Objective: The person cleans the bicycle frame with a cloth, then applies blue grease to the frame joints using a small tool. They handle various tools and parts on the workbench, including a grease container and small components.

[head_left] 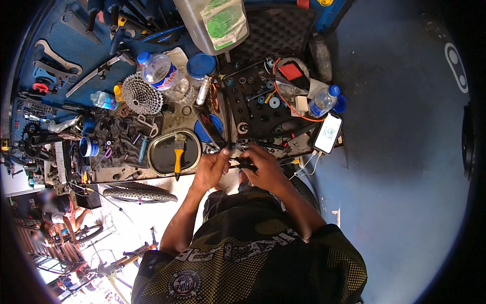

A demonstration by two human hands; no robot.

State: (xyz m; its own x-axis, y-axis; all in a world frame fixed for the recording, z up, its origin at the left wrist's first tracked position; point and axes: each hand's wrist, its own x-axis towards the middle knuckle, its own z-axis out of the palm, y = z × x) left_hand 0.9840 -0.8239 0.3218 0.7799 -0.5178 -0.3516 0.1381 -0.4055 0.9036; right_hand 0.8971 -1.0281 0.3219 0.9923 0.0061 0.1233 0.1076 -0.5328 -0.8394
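Note:
Close in front of my body, at the bench's near edge, my two hands work together. My left hand (211, 169) is closed, thumb on top, around the end of a small dark piece whose kind I cannot make out. Curled fingers of my right hand (264, 166) grip a small black part (244, 163) with short arms, partly hidden by the fingers. Just beyond my left hand a dark flat bar (210, 126) lies slanted on the bench. To its left, an oval tray (198, 163) of dark liquid holds a yellow-handled brush (179, 154).
A bicycle cassette (143, 95), a clear bottle (169, 78) and blue lids (201, 66) crowd the bench. A foam tool tray (260, 114) with small parts lies right of centre. A lit phone (328, 133) with a white cable rests at the right edge. A tyre (142, 192) sits below the bench.

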